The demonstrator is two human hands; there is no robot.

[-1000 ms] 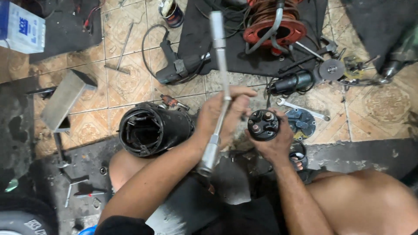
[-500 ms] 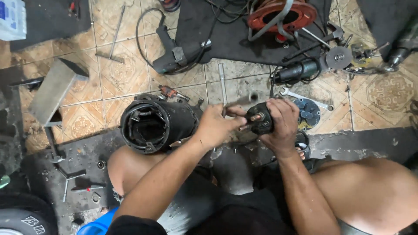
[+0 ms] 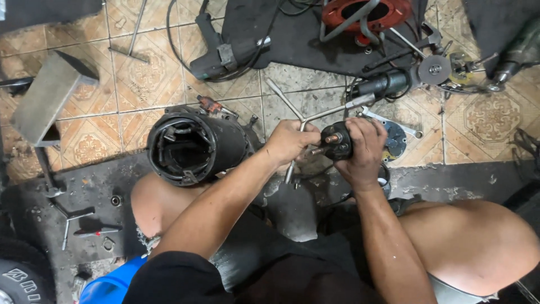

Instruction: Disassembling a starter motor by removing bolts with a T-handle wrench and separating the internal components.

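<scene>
The left hand (image 3: pixel 289 141), fingers clamped on a Y-wrench (image 3: pixel 315 115), works a nut on the solenoid (image 3: pixel 336 141) gripped by the right hand (image 3: pixel 363 147), housing (image 3: pixel 191 147) at nine o'clock; likely next, steady turning.

No packages, signs or screens in view. Only lettering: raised white characters moulded on the black tyre sidewall (image 3: pixel 19 278), bottom-left corner on the floor (partly cut off by the frame edge). A small pale sliver at the top-left edge could be a box corner, too little showing to tell. Nothing else labelled.
</scene>
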